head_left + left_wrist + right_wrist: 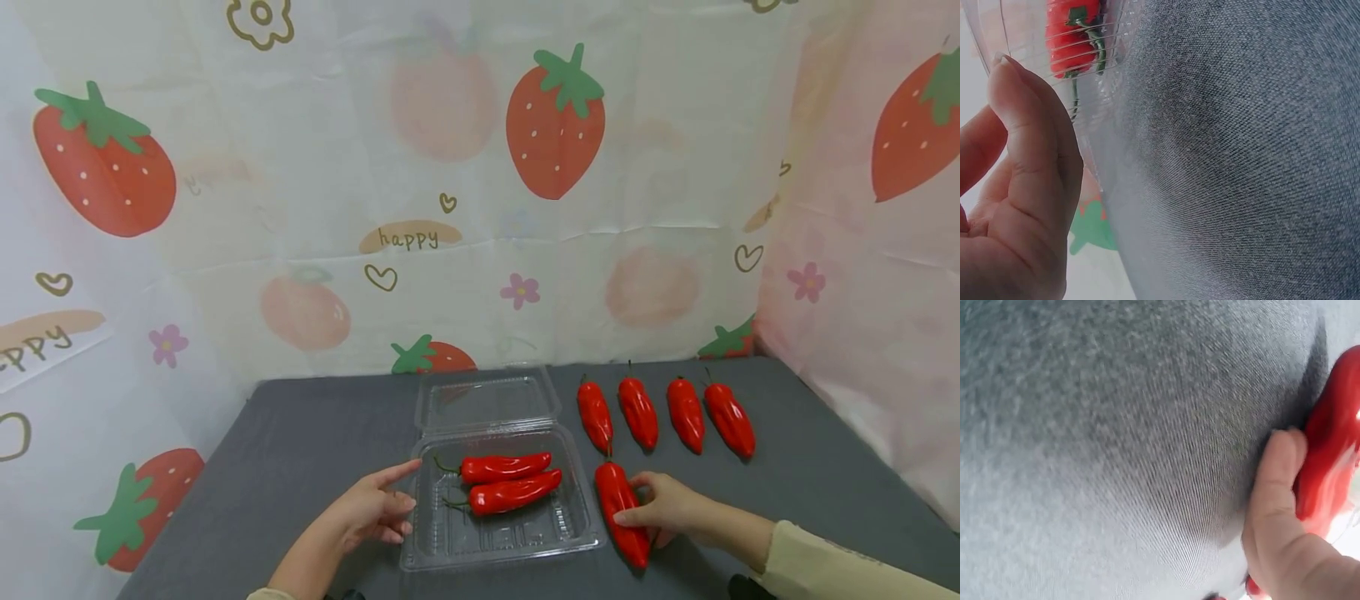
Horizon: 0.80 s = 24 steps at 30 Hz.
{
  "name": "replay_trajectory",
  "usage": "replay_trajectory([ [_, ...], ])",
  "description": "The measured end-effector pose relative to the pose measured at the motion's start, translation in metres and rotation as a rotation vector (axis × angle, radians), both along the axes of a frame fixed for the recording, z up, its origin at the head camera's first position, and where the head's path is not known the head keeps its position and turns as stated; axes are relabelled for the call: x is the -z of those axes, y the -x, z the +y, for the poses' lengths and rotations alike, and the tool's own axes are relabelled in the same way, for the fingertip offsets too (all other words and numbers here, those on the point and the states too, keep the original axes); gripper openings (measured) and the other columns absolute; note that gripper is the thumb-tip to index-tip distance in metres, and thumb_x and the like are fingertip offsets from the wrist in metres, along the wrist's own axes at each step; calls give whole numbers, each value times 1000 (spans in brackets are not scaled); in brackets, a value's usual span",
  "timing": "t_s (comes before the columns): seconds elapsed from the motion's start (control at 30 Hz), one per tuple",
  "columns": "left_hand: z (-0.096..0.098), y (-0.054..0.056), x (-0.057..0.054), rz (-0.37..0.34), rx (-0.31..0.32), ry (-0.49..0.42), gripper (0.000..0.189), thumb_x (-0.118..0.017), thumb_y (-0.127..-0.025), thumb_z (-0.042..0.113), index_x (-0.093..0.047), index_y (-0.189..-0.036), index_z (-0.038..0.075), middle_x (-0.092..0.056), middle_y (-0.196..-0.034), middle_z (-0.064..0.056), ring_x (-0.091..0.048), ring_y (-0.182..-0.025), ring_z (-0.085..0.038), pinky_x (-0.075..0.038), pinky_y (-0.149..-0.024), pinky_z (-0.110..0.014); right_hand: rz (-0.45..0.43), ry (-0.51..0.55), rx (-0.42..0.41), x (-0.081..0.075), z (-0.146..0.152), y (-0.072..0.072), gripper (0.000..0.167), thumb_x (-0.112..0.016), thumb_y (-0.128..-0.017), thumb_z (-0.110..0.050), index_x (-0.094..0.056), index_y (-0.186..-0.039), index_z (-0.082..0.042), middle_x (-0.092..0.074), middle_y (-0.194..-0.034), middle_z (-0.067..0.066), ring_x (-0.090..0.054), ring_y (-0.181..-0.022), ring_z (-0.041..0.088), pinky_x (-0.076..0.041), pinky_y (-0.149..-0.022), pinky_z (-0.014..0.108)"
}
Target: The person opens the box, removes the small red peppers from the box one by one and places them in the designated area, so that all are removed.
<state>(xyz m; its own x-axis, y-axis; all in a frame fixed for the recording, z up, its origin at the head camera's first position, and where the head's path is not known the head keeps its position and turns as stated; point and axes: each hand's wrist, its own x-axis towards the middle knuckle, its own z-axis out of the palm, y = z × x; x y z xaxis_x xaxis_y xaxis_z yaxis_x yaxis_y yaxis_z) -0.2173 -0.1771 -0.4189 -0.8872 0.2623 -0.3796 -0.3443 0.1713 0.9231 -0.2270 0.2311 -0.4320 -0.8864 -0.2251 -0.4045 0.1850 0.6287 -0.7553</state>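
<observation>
My right hand [671, 507] grips a glossy red chili pepper [612, 490] on the table, just right of a clear plastic clamshell box [450, 546]. In the right wrist view, its fingers press against the side of that same pepper [1329, 456]. Two red peppers with green stems, an upper one [510, 467] and a lower one [517, 493], lie side by side in the box's base, stems to the left. My left hand [378, 510] is at the box's left side, index finger stretched to the rim, the other fingers loosely bent. It holds nothing.
The box's transparent lid [487, 400] lies folded back behind the base. Several more red peppers [637, 412] form a row at the back right of the grey cloth-covered table [322, 442]. A strawberry-print curtain [465, 167] stands behind and at both sides.
</observation>
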Motion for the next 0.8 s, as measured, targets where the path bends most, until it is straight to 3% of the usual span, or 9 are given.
replay_trajectory([
  [0.27, 0, -1, 0, 4, -2, -4, 68, -57, -93, -4, -24, -152, -1, -53, -75, -4, -60, -57, -10, -52, -52, -22, 2, -35, 20, -9, 8, 9, 67, -77, -84, -27, -45, -130, 10, -58, -96, 12, -59, -81, 22, -55, -70, 42],
  [0.5, 0, -1, 0, 4, -9, -2, 67, -56, -93, -4, -24, -152, -1, -53, -74, -4, -60, -57, -10, -52, -51, -22, 65, -21, 9, -18, 11, 12, 66, -77, -84, -24, -45, -131, 10, -58, -96, 13, -58, -82, 24, -54, -68, 42],
  [0.8, 0, 0, 1, 10, -4, 4, 66, -55, -94, -4, -24, -152, 0, -53, -74, -4, -60, -57, -10, -52, -51, -22, 109, 120, -14, -35, 8, 12, 66, -74, -87, -19, -40, -135, 12, -54, -93, 12, -56, -81, 24, -53, -68, 40],
])
